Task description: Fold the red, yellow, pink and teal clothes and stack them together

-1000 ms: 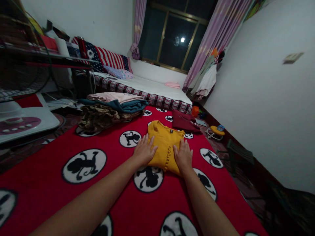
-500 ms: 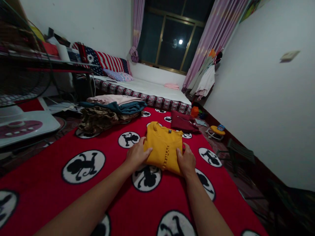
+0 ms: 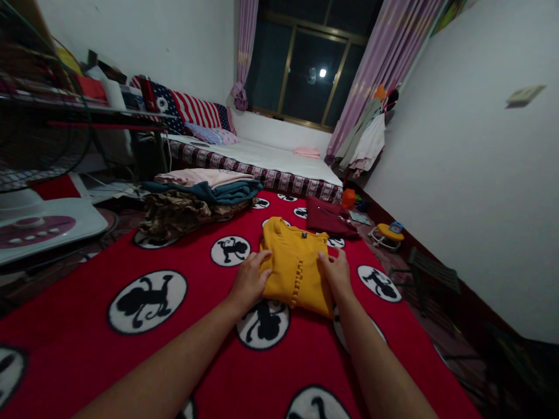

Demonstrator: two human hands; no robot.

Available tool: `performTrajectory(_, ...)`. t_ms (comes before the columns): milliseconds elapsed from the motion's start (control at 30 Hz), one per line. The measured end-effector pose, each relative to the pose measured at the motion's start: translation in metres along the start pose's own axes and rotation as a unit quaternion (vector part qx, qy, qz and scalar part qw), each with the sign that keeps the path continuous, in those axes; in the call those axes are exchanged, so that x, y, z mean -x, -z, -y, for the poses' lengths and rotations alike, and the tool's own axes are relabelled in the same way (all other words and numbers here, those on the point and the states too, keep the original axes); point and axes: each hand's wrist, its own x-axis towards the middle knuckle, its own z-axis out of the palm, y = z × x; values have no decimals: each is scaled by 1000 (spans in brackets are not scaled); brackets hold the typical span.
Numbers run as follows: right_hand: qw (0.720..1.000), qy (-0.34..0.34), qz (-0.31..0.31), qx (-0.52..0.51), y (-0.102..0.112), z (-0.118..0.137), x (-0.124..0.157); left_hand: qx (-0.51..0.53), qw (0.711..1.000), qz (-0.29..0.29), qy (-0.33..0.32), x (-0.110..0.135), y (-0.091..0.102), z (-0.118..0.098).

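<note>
A folded yellow top [image 3: 286, 267] with a row of buttons down its front lies on the red blanket [image 3: 205, 355], neckline away from me. My left hand [image 3: 251, 279] rests at its left edge, thumb and fingers apart and touching the cloth. At the right edge is my right hand [image 3: 337, 272], its fingers spread, with one fingertip on the fabric. Beyond the top lies a folded dark red garment [image 3: 329, 218]. To the far left sits a pile of folded clothes, with a pink garment [image 3: 205, 177] over a teal one [image 3: 227, 191] and a brown patterned one [image 3: 174, 212].
A bed with a white sheet [image 3: 271, 153] stands beneath the window. On the left are a cluttered desk [image 3: 131, 112] and a fan [image 3: 39, 139]. A yellow-topped stool [image 3: 390, 233] and a dark folding stool [image 3: 434, 270] stand to the right, by the wall.
My hands have loosened at the top's edges; the right fingers have moved up and outward. The top stays folded on the blanket, and the view has shifted slightly.
</note>
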Motion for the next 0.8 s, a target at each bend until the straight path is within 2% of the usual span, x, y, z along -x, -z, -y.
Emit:
performTrajectory(67,999,-37,23,-10,-5,8,-23,12,1000,1,-3,0,-1,0)
performTrajectory(133,998,-40,41,7,-10,18,-48,20,1000,3,-5,0,-1,0)
performTrajectory(267,994,-18,91,65,-23,38,-92,27,999,22,1,0,-1,-2)
performTrajectory(333,981,22,144,132,-32,49,-106,33,999,29,8,-1,0,-3)
performTrajectory(400,941,93,230,231,-42,59,-114,38,999,32,16,-1,0,-4)
performTrajectory(467,877,161,314,324,-54,69,-118,41,998,34,23,-1,0,-4)
performTrajectory(533,838,192,355,367,-65,76,-118,43,998,33,27,-1,0,-4)
performTrajectory(667,823,204,353,396,-72,83,-119,53,998,32,28,0,-1,-3)
performTrajectory(733,823,209,334,410,-65,85,-118,55,998,29,27,0,-1,-1)
performTrajectory(800,826,201,289,441,-50,84,-117,51,998,18,28,-1,-3,0)
